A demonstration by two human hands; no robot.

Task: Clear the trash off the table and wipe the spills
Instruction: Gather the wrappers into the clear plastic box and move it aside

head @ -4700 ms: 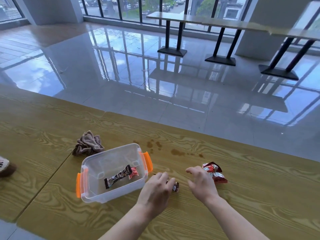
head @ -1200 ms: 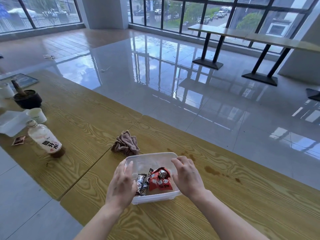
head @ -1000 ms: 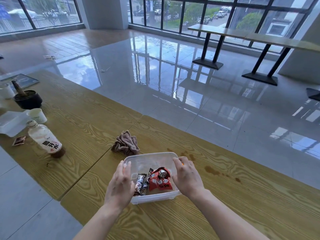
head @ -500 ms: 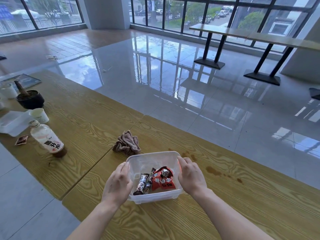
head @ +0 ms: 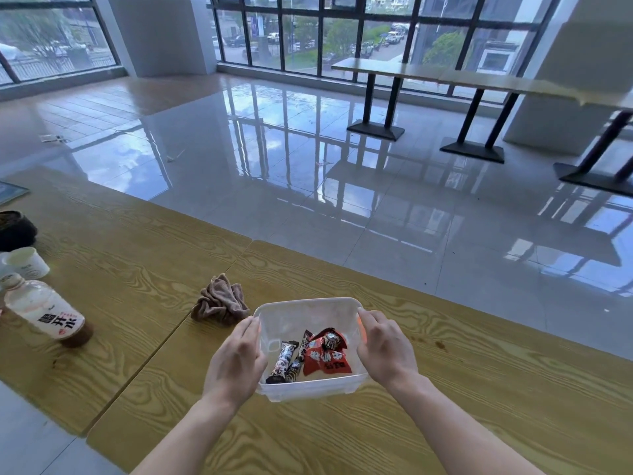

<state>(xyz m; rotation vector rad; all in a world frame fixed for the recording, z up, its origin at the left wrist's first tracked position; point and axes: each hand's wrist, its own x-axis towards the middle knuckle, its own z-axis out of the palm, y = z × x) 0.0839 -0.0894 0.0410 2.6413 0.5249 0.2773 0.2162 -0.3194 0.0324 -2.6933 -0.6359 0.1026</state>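
A clear plastic bin (head: 305,308) sits near the front of the wooden table (head: 479,389). Inside it lie a red wrapper (head: 325,356) and dark candy wrappers (head: 284,361). My left hand (head: 236,363) grips the bin's left side and my right hand (head: 385,349) grips its right side, covering the orange handles. A crumpled brown cloth (head: 221,299) lies just left of the bin. Small brown spill spots (head: 438,344) mark the wood to the right of my right hand.
On the left table stand a tilted bottle (head: 44,311), a white cup (head: 29,264) and a dark bowl (head: 15,231). A seam (head: 164,341) splits the two tabletops. Beyond the far edge is glossy tiled floor with other tables (head: 428,77).
Both wrappers went from the tabletop into the bin, and both hands then took hold of its sides. In the last second the bin has come slightly nearer to me.
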